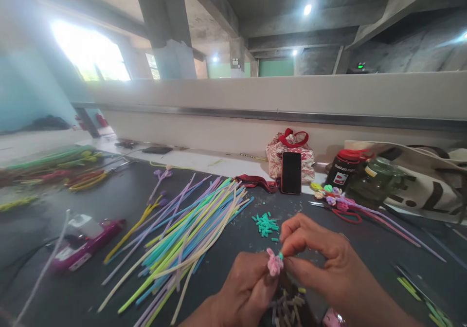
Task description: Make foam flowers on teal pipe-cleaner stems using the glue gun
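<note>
My left hand (248, 285) is closed around a small pink fuzzy flower (275, 263), its petals showing above the thumb and forefinger. Close against it on the right, my right hand (323, 254) pinches a tiny teal piece (280, 256) between thumb and forefinger, at the flower's edge. Just beyond the hands lies a small pile of cut teal pieces (265, 224). Below them, partly hidden by the hands, is a heap of short pale and yellowish pieces (288, 310). Long pipe cleaners in purple, blue, green and cream (189, 239) spread over the dark tabletop to the left.
A purple power strip (89, 244) lies at the left. Behind the hands stand a phone (291, 172), a patterned bag (272, 152), a red-lidded bottle (342, 169) and a green jug (375, 181). Finished fuzzy flowers (332, 196) and scissors (319, 204) are at the right.
</note>
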